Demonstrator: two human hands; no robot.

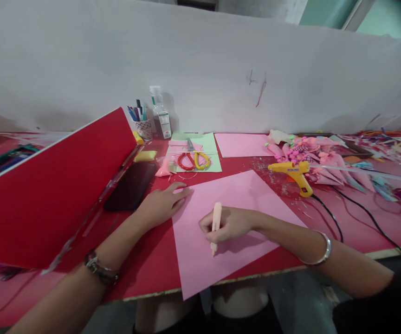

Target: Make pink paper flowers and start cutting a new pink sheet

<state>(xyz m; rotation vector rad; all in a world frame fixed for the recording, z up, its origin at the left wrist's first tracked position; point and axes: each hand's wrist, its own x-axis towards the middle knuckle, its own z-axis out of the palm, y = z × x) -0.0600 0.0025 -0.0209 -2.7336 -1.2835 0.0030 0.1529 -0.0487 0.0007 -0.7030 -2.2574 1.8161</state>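
Note:
A large pink paper sheet [235, 204] lies on the red table [151, 260], its near corner hanging over the table's front edge. My right hand [230, 225] is closed round a pale pink pen [216, 222], tip down on the sheet. My left hand [164, 202] rests flat on the table with fingers stretched out, its fingertips on the sheet's left corner. A bracelet sits on each wrist.
A tilted red board [47, 190] stands at the left beside a black phone [131, 185]. Behind lie scissors [193, 158] on green paper, a pen cup [143, 125], a bottle [160, 113], another pink sheet [240, 144]. A yellow glue gun [293, 174], its cables and pink craft pieces fill the right.

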